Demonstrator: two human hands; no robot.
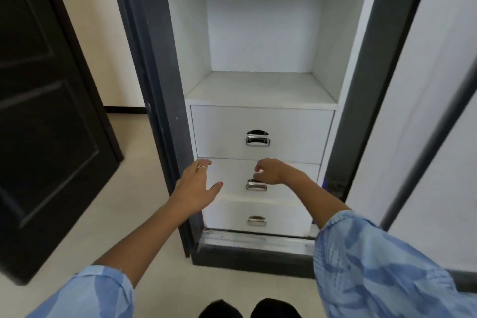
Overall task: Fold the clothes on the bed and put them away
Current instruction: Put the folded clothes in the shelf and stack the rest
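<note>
- Left hand (196, 188), fingers spread, reaches the middle drawer's (232, 178) left edge.
- Right hand (271, 171), fingers loosely curled, hovers over its handle (256, 186), holding nothing.

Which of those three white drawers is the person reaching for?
The middle drawer: the right hand hovers at its metal handle, the left hand at its left edge. The drawers above and below are untouched.

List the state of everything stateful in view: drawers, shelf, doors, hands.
top drawer: closed
middle drawer: about closed, both hands at its front
bottom drawer: closed, as far as shows
shelf: nothing on it
wardrobe sliding door: slid open to the right
dark room door: open
left hand: open, fingers spread
right hand: curled over the handle; grip unclear
</note>
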